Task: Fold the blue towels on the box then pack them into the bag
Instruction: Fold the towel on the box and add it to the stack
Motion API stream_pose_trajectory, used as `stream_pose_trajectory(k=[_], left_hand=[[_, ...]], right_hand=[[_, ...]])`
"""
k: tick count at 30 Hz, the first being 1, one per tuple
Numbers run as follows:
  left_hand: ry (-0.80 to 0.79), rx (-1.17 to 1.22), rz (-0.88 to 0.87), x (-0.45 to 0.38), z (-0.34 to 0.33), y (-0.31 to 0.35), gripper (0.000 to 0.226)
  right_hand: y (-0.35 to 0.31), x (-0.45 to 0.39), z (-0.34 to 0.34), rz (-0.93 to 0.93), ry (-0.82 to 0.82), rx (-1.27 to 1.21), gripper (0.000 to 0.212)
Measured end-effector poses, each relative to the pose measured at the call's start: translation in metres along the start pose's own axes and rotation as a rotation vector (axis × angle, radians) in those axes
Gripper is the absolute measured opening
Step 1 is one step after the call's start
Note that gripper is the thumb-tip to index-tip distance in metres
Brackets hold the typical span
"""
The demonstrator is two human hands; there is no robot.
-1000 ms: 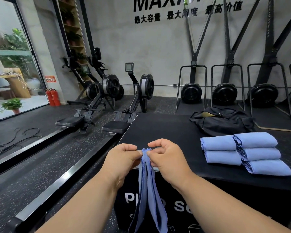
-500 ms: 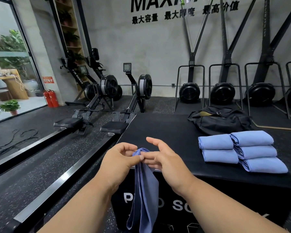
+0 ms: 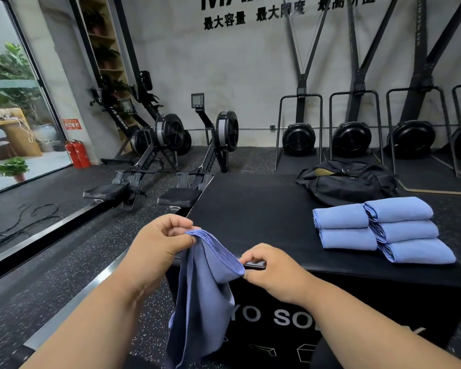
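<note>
Black padded box [image 3: 264,209] with white lettering on its front sits on a speckled rubber gym floor [image 3: 72,265]. Behind it: rowing machines [image 3: 171,145], grey concrete wall [image 3: 224,62]. On top of the box, black bag [image 3: 349,182] at the back, five folded towels [image 3: 383,229] stacked in front of it. At the box's near-left corner, left hand [image 3: 157,249] and right hand [image 3: 274,267] each pinch the hanging blue towel [image 3: 205,294] by its top edge
</note>
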State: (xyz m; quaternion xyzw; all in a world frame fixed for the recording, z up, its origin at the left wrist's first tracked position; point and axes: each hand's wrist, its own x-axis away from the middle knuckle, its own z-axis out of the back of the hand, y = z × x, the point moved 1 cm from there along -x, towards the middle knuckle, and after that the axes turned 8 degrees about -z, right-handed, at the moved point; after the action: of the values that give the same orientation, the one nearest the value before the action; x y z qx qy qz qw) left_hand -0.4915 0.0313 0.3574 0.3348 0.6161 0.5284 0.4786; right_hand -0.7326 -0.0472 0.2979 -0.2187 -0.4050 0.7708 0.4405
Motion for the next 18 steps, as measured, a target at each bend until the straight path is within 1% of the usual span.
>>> stream_pose_trajectory(k=[2, 4, 6, 10, 12, 14, 16, 18], left_hand=[[0.010, 0.030, -0.004, 0.001, 0.002, -0.002, 0.030], [0.024, 0.059, -0.008, 0.002, 0.003, -0.002, 0.034], [0.027, 0.070, -0.010, 0.003, 0.004, -0.002, 0.034], [0.014, 0.093, -0.014, 0.003, 0.005, 0.000, 0.035], [0.005, 0.101, -0.019, 0.003, 0.004, 0.001, 0.034], [0.001, 0.102, -0.028, 0.003, 0.003, 0.001, 0.033], [-0.001, 0.091, -0.036, 0.004, 0.002, 0.002, 0.031], [-0.002, 0.088, -0.046, 0.004, 0.001, 0.002, 0.029]], right_hand=[[-0.003, 0.001, -0.004, -0.007, 0.013, -0.111, 0.015], [-0.005, 0.001, -0.006, 0.012, 0.052, -0.237, 0.007], [-0.010, 0.003, -0.007, 0.056, 0.077, -0.292, 0.008], [-0.019, 0.005, -0.009, 0.112, 0.036, -0.148, 0.012], [-0.020, 0.003, -0.010, 0.098, 0.039, -0.065, 0.019], [-0.021, 0.001, -0.011, 0.061, 0.069, -0.002, 0.016], [-0.022, -0.002, -0.012, 0.025, 0.088, -0.004, 0.014], [-0.022, -0.005, -0.014, -0.008, 0.104, -0.028, 0.019]])
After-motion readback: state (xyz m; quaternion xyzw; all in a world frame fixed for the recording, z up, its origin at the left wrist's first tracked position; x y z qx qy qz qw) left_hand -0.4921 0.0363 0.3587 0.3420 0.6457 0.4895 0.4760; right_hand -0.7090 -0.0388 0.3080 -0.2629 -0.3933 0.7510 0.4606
